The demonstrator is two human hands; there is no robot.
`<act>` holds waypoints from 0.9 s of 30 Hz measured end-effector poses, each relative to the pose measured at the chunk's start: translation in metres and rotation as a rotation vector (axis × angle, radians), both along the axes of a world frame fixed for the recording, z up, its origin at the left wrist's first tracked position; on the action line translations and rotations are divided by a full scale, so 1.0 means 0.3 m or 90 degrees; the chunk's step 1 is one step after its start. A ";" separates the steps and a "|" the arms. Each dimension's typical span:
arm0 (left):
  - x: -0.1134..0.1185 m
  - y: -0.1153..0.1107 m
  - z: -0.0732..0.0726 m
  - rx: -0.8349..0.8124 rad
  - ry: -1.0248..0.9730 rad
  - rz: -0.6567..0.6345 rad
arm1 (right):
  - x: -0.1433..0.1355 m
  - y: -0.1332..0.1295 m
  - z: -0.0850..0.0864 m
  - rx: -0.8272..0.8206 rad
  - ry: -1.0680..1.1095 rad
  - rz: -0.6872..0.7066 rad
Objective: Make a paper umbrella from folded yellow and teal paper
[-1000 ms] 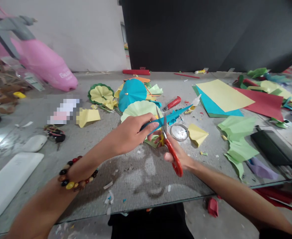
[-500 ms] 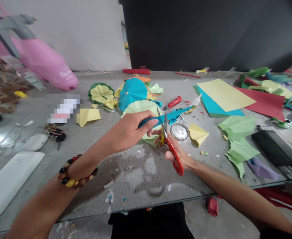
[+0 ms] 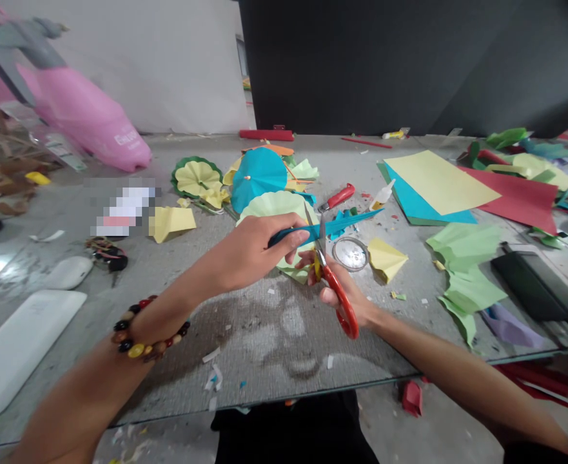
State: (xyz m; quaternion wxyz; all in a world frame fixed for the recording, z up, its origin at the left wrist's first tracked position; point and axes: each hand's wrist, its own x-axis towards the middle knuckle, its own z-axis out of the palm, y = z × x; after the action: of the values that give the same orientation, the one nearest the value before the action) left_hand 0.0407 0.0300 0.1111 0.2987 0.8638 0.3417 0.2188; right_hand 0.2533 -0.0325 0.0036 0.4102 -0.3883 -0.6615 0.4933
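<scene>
My left hand (image 3: 259, 251) pinches a folded strip of blue paper (image 3: 354, 222), which points out to the right. In my right hand (image 3: 344, 293) is a pair of scissors (image 3: 339, 299) with red handles, its blades parted around the blue paper. Just behind my left hand lies a pale green scalloped paper round (image 3: 274, 205). Beyond it stands a blue pleated paper disc (image 3: 262, 177). A roll of clear tape or wire ring (image 3: 350, 254) and a folded yellow paper piece (image 3: 387, 259) lie right of the scissors.
A red-handled cutter (image 3: 338, 197) and a small glue bottle (image 3: 383, 195) lie behind the blue strip. Coloured sheets (image 3: 441, 180) and crumpled green paper (image 3: 467, 264) are at the right. A pink sprayer (image 3: 90, 119) stands at the left, near a white slab-like device (image 3: 27, 351).
The free end of the blue strip has shifted slightly right and down, uncovering more of the glue bottle. Both hands keep nearly the same place and hold.
</scene>
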 end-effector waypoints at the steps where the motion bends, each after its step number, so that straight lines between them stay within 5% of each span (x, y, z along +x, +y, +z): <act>1: -0.001 0.000 0.000 -0.001 0.000 0.000 | 0.000 0.000 -0.001 -0.002 0.007 0.003; 8: -0.003 0.002 0.003 0.003 0.001 -0.006 | 0.001 0.002 -0.022 -0.013 0.009 -0.003; 18: -0.004 0.001 0.004 0.006 -0.001 -0.004 | -0.011 -0.001 0.036 -0.052 -0.011 -0.043; 27: 0.002 -0.002 0.011 0.021 0.005 -0.007 | -0.014 -0.005 0.031 -0.090 0.015 -0.060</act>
State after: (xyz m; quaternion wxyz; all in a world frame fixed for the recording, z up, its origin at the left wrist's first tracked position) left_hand 0.0411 0.0294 0.1144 0.2839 0.8716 0.3343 0.2192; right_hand 0.2491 -0.0341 0.0128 0.4123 -0.4408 -0.6014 0.5234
